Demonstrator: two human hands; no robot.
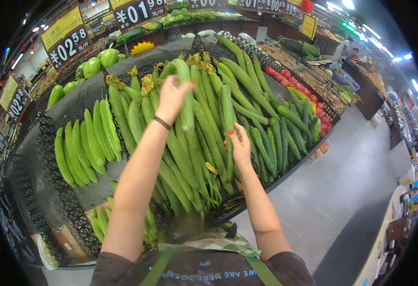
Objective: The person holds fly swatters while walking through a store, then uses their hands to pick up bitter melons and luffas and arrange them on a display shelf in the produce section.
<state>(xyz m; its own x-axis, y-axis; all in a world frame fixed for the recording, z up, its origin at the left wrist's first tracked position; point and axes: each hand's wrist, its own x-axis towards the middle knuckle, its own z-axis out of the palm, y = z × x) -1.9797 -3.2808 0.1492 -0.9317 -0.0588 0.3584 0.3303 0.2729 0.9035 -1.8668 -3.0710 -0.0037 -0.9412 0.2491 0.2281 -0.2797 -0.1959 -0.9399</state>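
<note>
A long heap of green loofah gourds (191, 153) fills the middle of the sloping display, some with withered yellow blossoms at the far end. My left hand (173, 93) reaches over the heap and grips a curved loofah gourd (186, 111), slightly blurred, its far end bent over. Farther right and lower, my right hand (241, 144) has its fingers around a straighter loofah gourd (227, 107), which lies lengthwise along the right side of the heap. Part of the heap is hidden under my left forearm.
Bitter melons (91, 134) lie left of the heap, beside a black mesh divider (74, 205). Cucumbers (278, 143) and tomatoes (311, 98) are on the right. Round green vegetables (93, 67) and price signs (67, 41) stand behind. The grey floor (337, 150) runs along the display's right edge.
</note>
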